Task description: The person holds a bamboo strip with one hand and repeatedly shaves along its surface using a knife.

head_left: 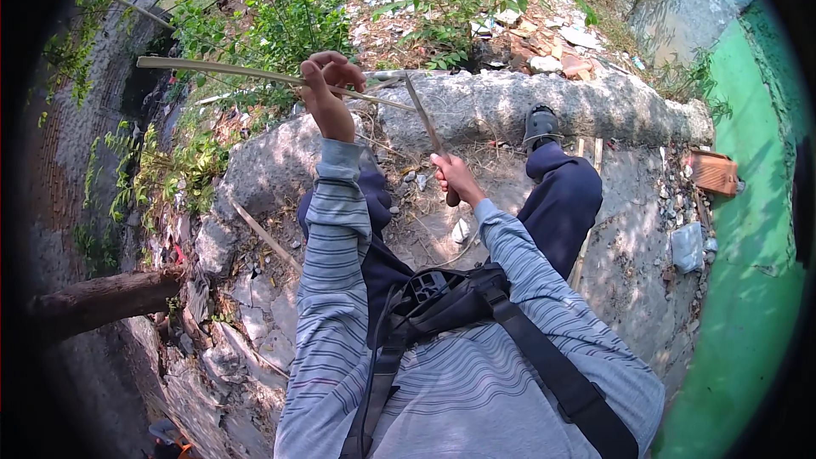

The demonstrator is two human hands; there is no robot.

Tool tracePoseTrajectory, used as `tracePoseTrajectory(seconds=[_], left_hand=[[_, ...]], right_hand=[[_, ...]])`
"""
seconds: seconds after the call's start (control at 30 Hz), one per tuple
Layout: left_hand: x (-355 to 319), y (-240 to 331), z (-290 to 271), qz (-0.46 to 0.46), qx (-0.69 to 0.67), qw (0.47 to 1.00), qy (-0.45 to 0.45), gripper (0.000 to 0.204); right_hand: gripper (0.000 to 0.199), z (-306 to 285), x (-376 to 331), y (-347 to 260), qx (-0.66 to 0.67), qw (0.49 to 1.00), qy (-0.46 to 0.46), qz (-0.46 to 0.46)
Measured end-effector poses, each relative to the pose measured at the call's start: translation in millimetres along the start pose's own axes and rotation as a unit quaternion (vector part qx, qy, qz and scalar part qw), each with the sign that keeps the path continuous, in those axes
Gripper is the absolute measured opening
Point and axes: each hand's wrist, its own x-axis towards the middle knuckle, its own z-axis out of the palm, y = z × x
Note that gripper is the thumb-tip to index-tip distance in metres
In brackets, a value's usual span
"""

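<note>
My left hand [327, 85] is raised and closed around a long thin bamboo strip [212, 70] that runs level from the far left to about the centre. My right hand [455, 177] grips the dark handle of a knife [422, 115]; its narrow blade points up and to the left, with the tip reaching the right end of the strip. Both sleeves are grey with stripes. My legs in dark trousers stretch forward, and a sandalled foot [541, 126] rests against a low concrete curb [510, 102].
I sit on cracked concrete [255, 289] beside a drop at the left. A log [102, 302] lies at the lower left. Green shrubs [289, 17] and littered ground lie beyond the curb. A green painted wall [748, 255] and a brick [712, 172] are at the right.
</note>
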Motion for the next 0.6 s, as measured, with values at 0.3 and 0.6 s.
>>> tracePoseTrajectory(seconds=[0.3, 0.6], left_hand=[[8, -11, -3, -0.082, 0.009, 0.997, 0.004, 0.075], [14, -15, 35, -0.078, -0.004, 0.997, -0.021, 0.076]], right_hand=[[0.042, 37, -16, -39, -0.306, 0.925, 0.059, -0.217], [0.034, -64, 65, 92, -0.311, 0.927, 0.190, -0.092]])
